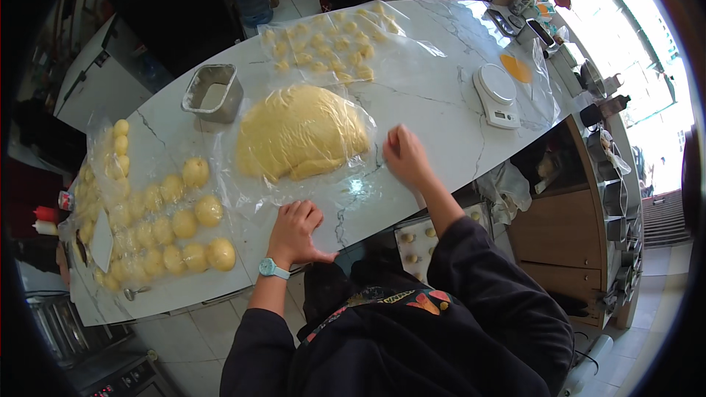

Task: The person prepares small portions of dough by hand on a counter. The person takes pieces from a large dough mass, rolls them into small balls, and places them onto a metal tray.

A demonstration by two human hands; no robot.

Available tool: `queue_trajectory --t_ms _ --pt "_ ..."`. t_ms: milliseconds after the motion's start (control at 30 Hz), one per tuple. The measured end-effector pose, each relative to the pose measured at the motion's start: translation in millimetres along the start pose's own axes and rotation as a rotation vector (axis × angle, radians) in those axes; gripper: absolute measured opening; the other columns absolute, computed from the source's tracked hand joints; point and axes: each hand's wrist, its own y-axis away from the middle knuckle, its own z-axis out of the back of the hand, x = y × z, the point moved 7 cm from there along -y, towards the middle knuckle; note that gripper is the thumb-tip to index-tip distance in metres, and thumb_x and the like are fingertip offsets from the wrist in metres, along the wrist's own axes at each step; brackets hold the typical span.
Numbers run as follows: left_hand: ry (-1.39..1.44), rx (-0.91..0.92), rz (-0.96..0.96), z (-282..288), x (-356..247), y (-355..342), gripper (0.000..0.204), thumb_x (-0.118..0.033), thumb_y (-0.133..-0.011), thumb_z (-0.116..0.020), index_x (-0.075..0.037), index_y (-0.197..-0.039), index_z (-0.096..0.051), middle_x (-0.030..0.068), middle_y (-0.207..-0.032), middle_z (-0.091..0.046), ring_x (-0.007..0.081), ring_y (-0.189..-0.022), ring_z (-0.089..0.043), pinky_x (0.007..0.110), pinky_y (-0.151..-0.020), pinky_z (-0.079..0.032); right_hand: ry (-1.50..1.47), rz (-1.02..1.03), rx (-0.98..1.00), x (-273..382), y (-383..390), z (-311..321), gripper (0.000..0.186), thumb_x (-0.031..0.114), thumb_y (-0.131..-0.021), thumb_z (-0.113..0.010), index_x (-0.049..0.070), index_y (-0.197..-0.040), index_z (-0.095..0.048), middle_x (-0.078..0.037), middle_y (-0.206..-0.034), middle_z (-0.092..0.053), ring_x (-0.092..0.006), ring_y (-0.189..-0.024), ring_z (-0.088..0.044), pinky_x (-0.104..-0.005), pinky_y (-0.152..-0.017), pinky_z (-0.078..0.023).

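Left grip (295, 229) palm-down at the bench (434, 95) edge, thumb spread, nothing visible in it. Right grip (404, 156) loosely curled; can't tell if it holds anything. Between and beyond my hands, the dough mound (300, 131) sits under clear film (254, 192): probably heavy, soft, slick-skinned; best scooped underneath, palms wide.

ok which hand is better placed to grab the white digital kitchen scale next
Probably the right hand: it is nearer the white digital kitchen scale and farther out over the white, grey-veined tabletop. The left hand sits by the tabletop's near edge, farther from the scale.
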Motion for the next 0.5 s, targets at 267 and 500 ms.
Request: queue_trajectory --t_ms 267,500 --pt "0.015 0.024 -0.001 -1.3 -4.4 -5.4 0.066 -0.056 -0.043 -0.085 -0.012 -0.082 -0.055 0.005 -0.092 -0.051 0.0261 -0.094 -0.053 0.04 -0.086 -0.04 0.33 0.166 -0.314 -34.0 -13.0 59.3 0.012 0.005 -0.085 -0.059 0.004 -0.09 -0.049 -0.015 -0.083 -0.056 -0.0351 -0.081 -0.058 -0.0423 -0.073 -0.047" --pt "0.004 -0.032 -0.018 3.4 -5.5 -3.2 0.065 -0.055 -0.043 -0.085 -0.012 -0.082 -0.055 0.0048 -0.092 -0.051 0.0262 -0.091 -0.052 0.039 -0.085 -0.039 -0.109 -0.014 0.08 -18.6 38.2 31.0 0.011 0.008 -0.085 -0.06 0.007 -0.092 -0.051 -0.014 -0.09 -0.059 -0.0334 -0.089 -0.058 -0.0432 -0.078 -0.045"
